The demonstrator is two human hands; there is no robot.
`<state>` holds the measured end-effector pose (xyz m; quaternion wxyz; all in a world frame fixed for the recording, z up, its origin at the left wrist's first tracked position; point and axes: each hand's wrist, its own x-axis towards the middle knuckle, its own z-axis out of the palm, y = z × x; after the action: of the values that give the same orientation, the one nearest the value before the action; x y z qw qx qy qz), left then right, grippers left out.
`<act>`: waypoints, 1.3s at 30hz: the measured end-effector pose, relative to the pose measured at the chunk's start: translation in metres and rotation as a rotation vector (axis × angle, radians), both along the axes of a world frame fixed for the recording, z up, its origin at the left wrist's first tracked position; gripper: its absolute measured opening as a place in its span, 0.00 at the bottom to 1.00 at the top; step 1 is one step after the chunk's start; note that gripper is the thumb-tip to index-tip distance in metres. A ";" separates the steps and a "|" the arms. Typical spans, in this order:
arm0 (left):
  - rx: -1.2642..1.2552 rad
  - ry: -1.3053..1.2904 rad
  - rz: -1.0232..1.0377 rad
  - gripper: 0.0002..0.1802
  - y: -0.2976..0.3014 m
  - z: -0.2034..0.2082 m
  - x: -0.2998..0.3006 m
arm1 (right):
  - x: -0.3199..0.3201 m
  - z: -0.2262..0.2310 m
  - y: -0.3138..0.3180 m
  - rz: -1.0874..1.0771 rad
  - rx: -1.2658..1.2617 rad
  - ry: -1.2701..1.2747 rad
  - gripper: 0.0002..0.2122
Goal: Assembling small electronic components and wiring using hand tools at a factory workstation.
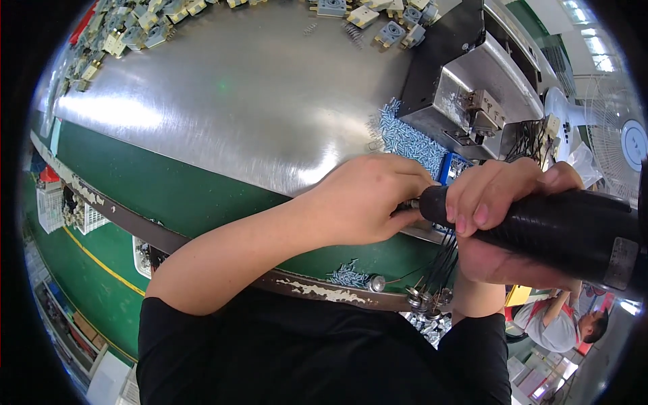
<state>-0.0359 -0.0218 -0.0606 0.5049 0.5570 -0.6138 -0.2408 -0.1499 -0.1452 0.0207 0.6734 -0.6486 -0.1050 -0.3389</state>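
Observation:
My right hand [496, 196] is wrapped round a thick black cylindrical power screwdriver [567, 233], which lies across the right side with its nose toward my left hand. My left hand [374, 192] is closed just in front of that nose, its thumb and fingers pinched together. A small metal bit of something [408, 204] shows between the fingers and the nose; what the left hand holds is mostly hidden. Beyond the hands is a heap of small bluish-silver screws [412, 140]. A blue tray [453, 166] stands close by, partly covered by my right hand.
A black and steel machine [466, 88] stands at the far right, with a white fan [617, 135] beyond. Grey and cream parts [145, 27] and loose springs [353, 34] lie along the metal sheet's far side. More screws [348, 275] and black-wired parts [428, 297] sit nearer. Another person [553, 320] is at right.

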 end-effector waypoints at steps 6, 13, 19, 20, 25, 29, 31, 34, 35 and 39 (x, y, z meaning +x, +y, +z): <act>0.013 -0.005 0.006 0.17 0.000 0.002 0.000 | 0.002 -0.003 -0.002 0.056 0.044 -0.010 0.44; 0.035 -0.012 -0.011 0.15 0.000 0.003 -0.001 | 0.001 -0.002 -0.002 0.077 0.036 0.012 0.49; 0.031 -0.002 -0.004 0.14 0.004 0.001 -0.001 | 0.004 0.015 0.005 0.169 0.036 0.055 0.51; 0.013 0.005 -0.002 0.14 0.003 0.002 -0.001 | 0.001 0.019 0.006 0.165 0.031 0.056 0.51; 0.044 0.007 0.003 0.14 0.005 0.006 0.000 | -0.011 0.026 0.008 -0.034 0.067 0.275 0.48; 0.035 0.015 0.006 0.15 0.003 0.007 -0.001 | -0.002 0.031 0.016 0.062 0.207 0.182 0.51; 0.027 0.008 0.016 0.15 0.004 0.003 -0.002 | 0.000 0.029 0.019 0.036 0.198 0.180 0.51; 0.000 0.006 0.027 0.14 0.003 0.000 -0.002 | 0.004 0.022 0.013 0.057 0.155 0.136 0.48; -0.017 0.009 0.028 0.14 0.001 0.000 -0.003 | 0.004 0.021 0.009 0.104 0.121 0.090 0.46; 0.003 0.062 0.002 0.14 -0.001 0.001 -0.004 | -0.002 0.018 0.006 0.102 0.024 0.004 0.40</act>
<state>-0.0395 -0.0225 -0.0598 0.5232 0.5506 -0.5970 -0.2584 -0.1523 -0.1395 0.0391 0.6976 -0.6351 -0.1324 -0.3041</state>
